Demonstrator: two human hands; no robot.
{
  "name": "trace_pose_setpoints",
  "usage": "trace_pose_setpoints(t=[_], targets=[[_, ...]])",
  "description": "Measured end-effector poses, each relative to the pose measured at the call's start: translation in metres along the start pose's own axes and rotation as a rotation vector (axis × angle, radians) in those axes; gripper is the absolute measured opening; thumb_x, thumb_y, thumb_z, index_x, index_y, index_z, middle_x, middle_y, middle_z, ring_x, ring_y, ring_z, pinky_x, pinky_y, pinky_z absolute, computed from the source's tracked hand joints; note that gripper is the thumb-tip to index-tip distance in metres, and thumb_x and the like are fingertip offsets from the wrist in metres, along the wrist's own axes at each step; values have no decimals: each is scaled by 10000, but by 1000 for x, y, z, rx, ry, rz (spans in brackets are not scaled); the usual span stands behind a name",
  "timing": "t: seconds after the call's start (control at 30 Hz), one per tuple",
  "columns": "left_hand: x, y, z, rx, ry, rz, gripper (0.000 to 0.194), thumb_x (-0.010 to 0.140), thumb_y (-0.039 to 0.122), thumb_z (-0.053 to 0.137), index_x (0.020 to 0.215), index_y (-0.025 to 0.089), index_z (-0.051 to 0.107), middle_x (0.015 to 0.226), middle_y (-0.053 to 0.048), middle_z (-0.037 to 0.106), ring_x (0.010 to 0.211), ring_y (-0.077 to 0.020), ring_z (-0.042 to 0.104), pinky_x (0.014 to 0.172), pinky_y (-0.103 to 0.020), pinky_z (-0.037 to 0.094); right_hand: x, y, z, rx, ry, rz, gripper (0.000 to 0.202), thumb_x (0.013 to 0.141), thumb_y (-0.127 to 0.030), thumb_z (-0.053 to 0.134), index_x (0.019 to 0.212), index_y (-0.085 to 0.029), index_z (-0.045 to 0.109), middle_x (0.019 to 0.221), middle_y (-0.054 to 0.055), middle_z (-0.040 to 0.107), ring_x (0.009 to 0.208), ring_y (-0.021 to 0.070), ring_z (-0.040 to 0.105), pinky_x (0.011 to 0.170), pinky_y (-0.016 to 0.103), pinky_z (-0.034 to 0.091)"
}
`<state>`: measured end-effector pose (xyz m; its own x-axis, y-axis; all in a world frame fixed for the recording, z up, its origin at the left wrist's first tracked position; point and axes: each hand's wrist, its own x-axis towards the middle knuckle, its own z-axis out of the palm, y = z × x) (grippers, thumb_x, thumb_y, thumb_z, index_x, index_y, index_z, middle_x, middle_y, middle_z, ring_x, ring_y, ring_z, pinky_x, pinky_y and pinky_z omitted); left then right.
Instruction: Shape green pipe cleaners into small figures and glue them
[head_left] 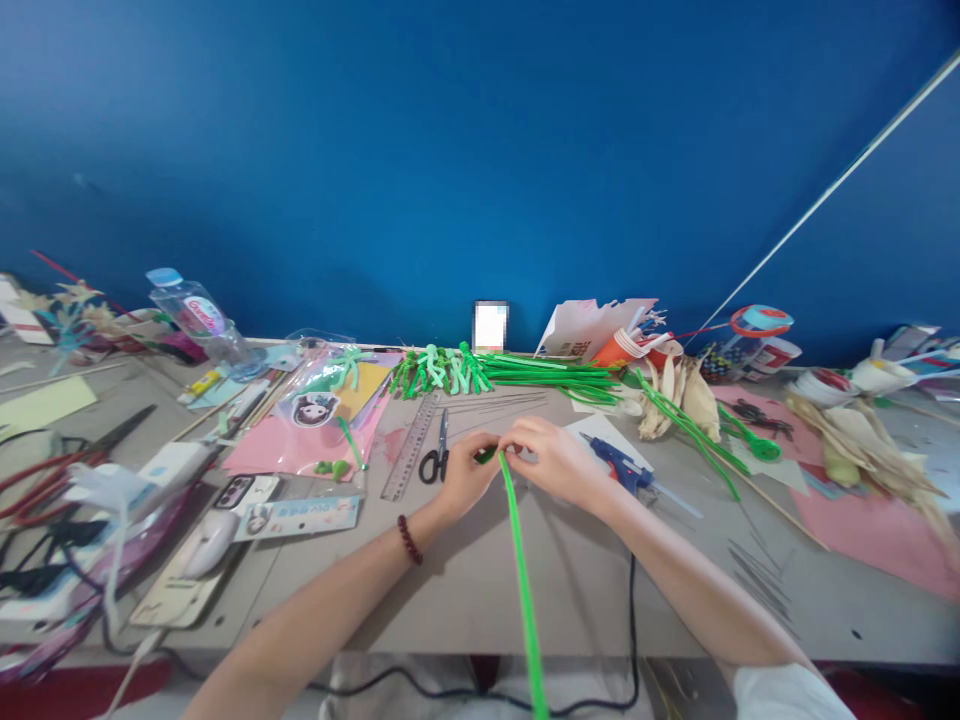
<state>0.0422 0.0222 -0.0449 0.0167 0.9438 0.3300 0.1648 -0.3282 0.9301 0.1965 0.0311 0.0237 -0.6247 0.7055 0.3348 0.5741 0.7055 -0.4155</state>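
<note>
A long bright green pipe cleaner (519, 545) runs from my fingertips down towards me, past the table's front edge. My left hand (472, 472) pinches it near its upper end, with a darker green bit showing by the fingers. Right beside it, my right hand (551, 460) is closed on the same pipe cleaner, fingertips meeting those of the left. Behind both hands lie a bundle of green pipe cleaners (555, 373) and several bent green pieces (439, 370). Scissors (435, 462) and a clear ruler (411, 448) rest left of my left hand. What exactly the fingertips cover is hidden.
A blue glue gun (621, 462) lies near my right forearm, a black cord trailing below. To the left are a plastic bag (322, 400), a phone (199, 560), large scissors (75, 465) and a bottle (199, 320). Dried husks (679, 390) and paper cups (626, 347) stand right.
</note>
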Motion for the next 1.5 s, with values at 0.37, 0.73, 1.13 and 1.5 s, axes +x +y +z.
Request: trace_pose_setpoints(t=[0.37, 0.73, 1.13, 1.5], targets=[[13, -5, -1, -433, 154, -390, 156, 591, 280, 699, 649, 143, 652, 504, 24, 541, 422, -67, 407, 427, -206, 288, 0, 14, 4, 161, -50, 100, 177, 806, -181, 517, 864, -229, 677, 826, 5, 698, 674, 134, 588, 637, 225, 407], [14, 3, -4, -683, 83, -556, 221, 587, 322, 727, 598, 143, 598, 561, 26, 521, 462, -53, 435, 445, -195, 308, 4, 30, -4, 211, -74, 160, 189, 820, -218, 497, 852, -218, 683, 830, -1, 702, 699, 136, 599, 619, 218, 397], [16, -7, -2, -602, 103, -433, 327, 572, 381, 775, 739, 143, 626, 584, 26, 562, 474, -61, 472, 467, -198, 363, 6, 33, -2, 284, -65, 139, 174, 829, -248, 527, 851, -208, 695, 826, 12, 697, 722, 133, 593, 611, 222, 406], [17, -4, -3, -627, 66, -394, 312, 583, 353, 780, 753, 141, 628, 583, 32, 570, 477, -63, 489, 509, -212, 380, 6, 32, -5, 305, -78, 133, 167, 827, -229, 537, 852, -212, 701, 838, 9, 701, 748, 136, 608, 616, 220, 421]])
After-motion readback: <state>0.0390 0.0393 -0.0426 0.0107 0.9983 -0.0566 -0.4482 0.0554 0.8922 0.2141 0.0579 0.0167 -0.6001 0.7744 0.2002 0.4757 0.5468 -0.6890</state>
